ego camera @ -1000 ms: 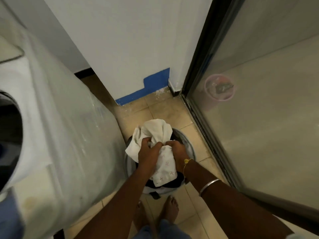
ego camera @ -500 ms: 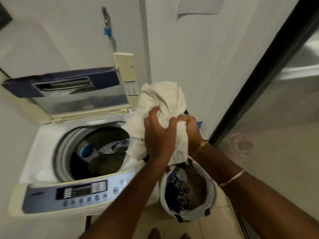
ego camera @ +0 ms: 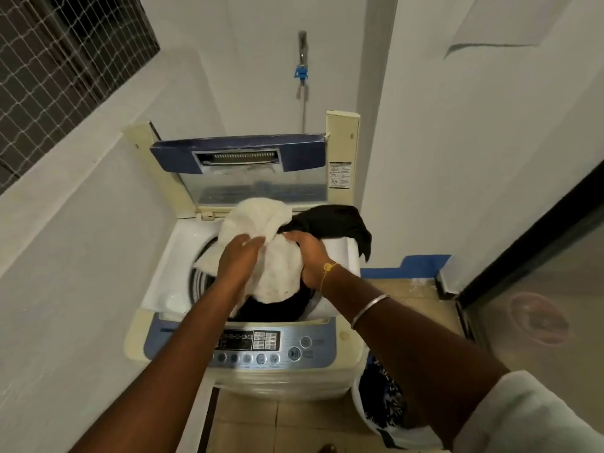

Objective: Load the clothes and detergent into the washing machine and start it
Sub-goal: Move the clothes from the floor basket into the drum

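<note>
A top-loading washing machine (ego camera: 170, 256) stands in front of me with its blue-framed lid (ego camera: 238, 152) raised. A white cloth (ego camera: 277, 266) lies bunched over the drum opening, and a black garment (ego camera: 330, 222) trails from it over the machine's right rim. My left hand (ego camera: 240, 256) rests on the white cloth with its fingers spread. My right hand (ego camera: 310, 253) grips the bundle where white and black cloth meet. The drum's inside is mostly hidden by the cloth. The control panel (ego camera: 261, 346) runs along the front edge.
A white laundry basket (ego camera: 369, 416) with dark patterned clothes stands on the tiled floor at the machine's right, partly behind my right arm. White walls close in on the left and behind. A water tap (ego camera: 302, 71) hangs above the lid. A glass door (ego camera: 539, 256) is to the right.
Both hands carried the white cloth up from the basket and leftward over the drum. My left hand has loosened from a grip to spread fingers. A black garment now shows beside it.
</note>
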A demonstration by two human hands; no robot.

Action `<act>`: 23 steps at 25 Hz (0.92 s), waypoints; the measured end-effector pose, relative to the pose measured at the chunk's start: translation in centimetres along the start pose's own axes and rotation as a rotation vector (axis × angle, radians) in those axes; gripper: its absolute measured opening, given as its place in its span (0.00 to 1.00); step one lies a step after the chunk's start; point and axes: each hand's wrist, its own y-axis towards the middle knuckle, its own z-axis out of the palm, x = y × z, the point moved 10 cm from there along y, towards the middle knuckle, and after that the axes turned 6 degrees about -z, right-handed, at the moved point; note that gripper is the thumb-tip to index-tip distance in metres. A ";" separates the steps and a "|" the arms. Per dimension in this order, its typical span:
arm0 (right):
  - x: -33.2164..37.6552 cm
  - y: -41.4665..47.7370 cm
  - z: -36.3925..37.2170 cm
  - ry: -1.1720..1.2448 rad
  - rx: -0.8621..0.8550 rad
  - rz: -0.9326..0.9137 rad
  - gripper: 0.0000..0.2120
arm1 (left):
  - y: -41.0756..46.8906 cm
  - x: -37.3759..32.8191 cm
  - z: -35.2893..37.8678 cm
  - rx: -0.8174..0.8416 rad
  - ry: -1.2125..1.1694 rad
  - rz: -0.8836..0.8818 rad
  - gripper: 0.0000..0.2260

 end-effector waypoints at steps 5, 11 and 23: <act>-0.9 0.8 -4.8 0.022 -0.075 0.067 0.22 | 0.3 3.4 2.8 0.030 -0.111 -0.038 0.08; 0.2 -0.4 -16.6 0.096 -0.269 0.012 0.10 | -0.3 3.3 12.9 0.164 0.022 0.031 0.06; 0.5 6.9 -20.8 -0.107 -0.366 -0.087 0.22 | 4.9 0.1 20.7 0.142 0.255 0.179 0.25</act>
